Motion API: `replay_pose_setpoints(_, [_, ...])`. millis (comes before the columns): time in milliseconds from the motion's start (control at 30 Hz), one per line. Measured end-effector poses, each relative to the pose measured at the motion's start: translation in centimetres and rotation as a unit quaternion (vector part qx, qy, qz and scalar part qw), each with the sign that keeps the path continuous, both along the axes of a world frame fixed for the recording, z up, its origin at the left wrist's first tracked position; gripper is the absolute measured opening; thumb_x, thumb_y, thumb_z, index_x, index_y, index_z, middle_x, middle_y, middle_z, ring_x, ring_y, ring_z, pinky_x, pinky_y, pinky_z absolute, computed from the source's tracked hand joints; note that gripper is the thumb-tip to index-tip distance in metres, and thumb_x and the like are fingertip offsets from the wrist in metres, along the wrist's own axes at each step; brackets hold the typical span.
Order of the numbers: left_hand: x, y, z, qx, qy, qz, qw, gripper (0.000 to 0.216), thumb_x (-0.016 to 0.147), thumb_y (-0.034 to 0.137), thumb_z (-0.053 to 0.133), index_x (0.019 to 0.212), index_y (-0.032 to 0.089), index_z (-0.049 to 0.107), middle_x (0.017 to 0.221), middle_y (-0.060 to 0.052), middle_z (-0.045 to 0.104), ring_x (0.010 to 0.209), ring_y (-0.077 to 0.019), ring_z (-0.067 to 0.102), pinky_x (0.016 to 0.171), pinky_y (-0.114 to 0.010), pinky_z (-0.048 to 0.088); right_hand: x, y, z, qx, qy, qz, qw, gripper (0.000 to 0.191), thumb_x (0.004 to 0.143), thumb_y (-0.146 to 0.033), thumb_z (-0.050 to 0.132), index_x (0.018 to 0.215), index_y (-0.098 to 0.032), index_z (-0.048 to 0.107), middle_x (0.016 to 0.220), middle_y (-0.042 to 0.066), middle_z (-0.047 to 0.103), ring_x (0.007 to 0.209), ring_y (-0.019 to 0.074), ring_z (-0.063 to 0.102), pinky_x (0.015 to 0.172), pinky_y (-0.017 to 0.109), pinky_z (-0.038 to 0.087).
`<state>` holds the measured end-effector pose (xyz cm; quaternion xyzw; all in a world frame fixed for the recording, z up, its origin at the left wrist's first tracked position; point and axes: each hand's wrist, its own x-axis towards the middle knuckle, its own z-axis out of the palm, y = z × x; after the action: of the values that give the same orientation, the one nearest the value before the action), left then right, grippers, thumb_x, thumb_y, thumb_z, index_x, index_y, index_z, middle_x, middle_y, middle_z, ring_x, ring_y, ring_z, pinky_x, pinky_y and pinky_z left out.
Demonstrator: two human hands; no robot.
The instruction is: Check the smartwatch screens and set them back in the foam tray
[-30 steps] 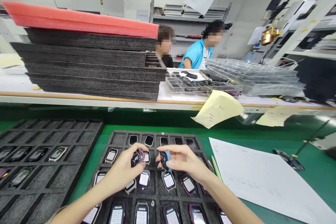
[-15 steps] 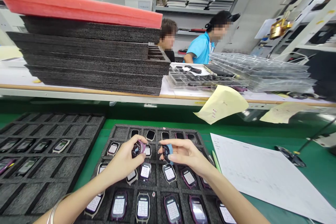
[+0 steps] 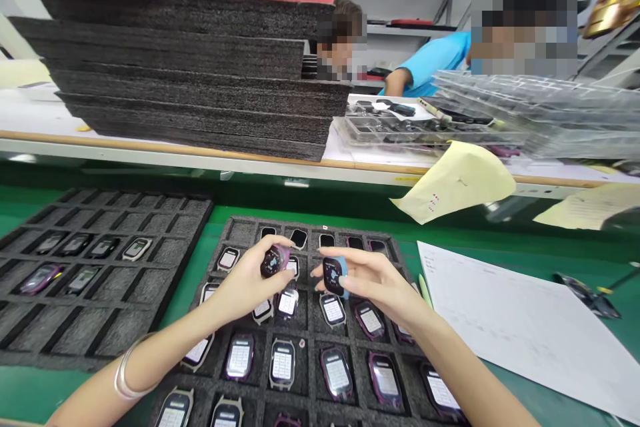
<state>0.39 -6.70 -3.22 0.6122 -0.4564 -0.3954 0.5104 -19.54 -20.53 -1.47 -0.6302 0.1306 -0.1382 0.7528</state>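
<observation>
Between the thumb and fingers of my left hand [image 3: 255, 280] is a purple-framed smartwatch [image 3: 274, 261] with a dark lit face. My right hand [image 3: 373, 273] grips a smartwatch with a blue case [image 3: 334, 275], its dark face turned toward me. Both are held apart, just above a dark foam tray [image 3: 313, 337]. Strapless watches lie in that tray's slots, many with lit white screens, such as a silver one [image 3: 283, 363] and a purple one [image 3: 337, 372]. My hands cover part of the upper rows.
A second foam tray [image 3: 173, 263] with several watches lies at left. White paper [image 3: 520, 327] and a green pen [image 3: 425, 293] are at right. Behind, a shelf [image 3: 200, 159] bears stacked black foam [image 3: 200, 80] and clear plastic trays [image 3: 550, 113]. Two people are beyond it.
The camera view has shifted, so the trays sit higher and more near rows show. The blue watch's face has turned more toward me. Both hands keep their watches.
</observation>
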Motion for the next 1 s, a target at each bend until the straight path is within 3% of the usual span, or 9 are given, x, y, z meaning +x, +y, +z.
replay_pose_setpoints(133, [-0.1, 0.0, 0.1, 0.032, 0.225, -0.039, 0.973, 0.048, 0.079, 0.026, 0.067, 0.123, 0.016, 0.051, 0.097, -0.007, 0.064, 0.088, -0.0231, 0.069, 0.071, -0.033, 0.057, 0.4, 0.1, -0.2, 0.101, 0.016, -0.002, 0.995, 0.046, 0.091, -0.026, 0.067, 0.135, -0.02, 0.058, 0.12, 0.013, 0.07, 0.108, 0.0303, 0.068, 0.102, 0.051, 0.046])
replay_pose_setpoints(233, [0.0, 0.2, 0.1, 0.047, 0.317, -0.027, 0.947, 0.044, 0.082, 0.024, 0.063, 0.123, 0.013, 0.052, 0.106, -0.012, 0.067, 0.095, -0.0248, 0.07, 0.087, -0.039, 0.055, 0.8, 0.2, -0.5, 0.161, 0.011, -0.015, 0.987, 0.041, 0.09, -0.023, 0.065, 0.13, -0.017, 0.06, 0.121, 0.015, 0.069, 0.11, 0.0303, 0.067, 0.105, 0.052, 0.043])
replay_pose_setpoints(400, [0.4, 0.3, -0.1, 0.036, 0.311, -0.021, 0.949, 0.039, 0.083, 0.022, 0.061, 0.121, 0.014, 0.056, 0.108, -0.013, 0.07, 0.096, -0.0262, 0.07, 0.086, -0.04, 0.056, 1.1, 0.5, -1.1, 0.162, 0.016, -0.056, 0.985, 0.042, 0.087, -0.022, 0.07, 0.127, -0.017, 0.06, 0.114, 0.014, 0.072, 0.109, 0.029, 0.067, 0.103, 0.052, 0.046])
replay_pose_setpoints(667, [0.7, 0.4, -0.6, 0.033, 0.276, -0.061, 0.959, 0.035, 0.084, 0.017, 0.058, 0.119, 0.018, 0.058, 0.11, -0.009, 0.071, 0.096, -0.0255, 0.071, 0.084, -0.039, 0.057, 1.1, 1.1, -1.7, 0.108, 0.0, -0.054, 0.993, 0.04, 0.089, -0.023, 0.07, 0.128, -0.023, 0.06, 0.112, 0.008, 0.073, 0.104, 0.0269, 0.07, 0.097, 0.047, 0.053])
replay_pose_setpoints(1000, [0.6, 0.4, -1.1, 0.033, 0.256, -0.061, 0.964, 0.033, 0.083, 0.016, 0.059, 0.117, 0.02, 0.06, 0.112, -0.009, 0.07, 0.101, -0.0256, 0.069, 0.084, -0.039, 0.059, 1.1, 1.2, -1.9, 0.054, 0.002, -0.061, 0.997, 0.036, 0.091, -0.024, 0.068, 0.126, -0.023, 0.062, 0.108, 0.007, 0.075, 0.094, 0.0245, 0.074, 0.089, 0.041, 0.059])
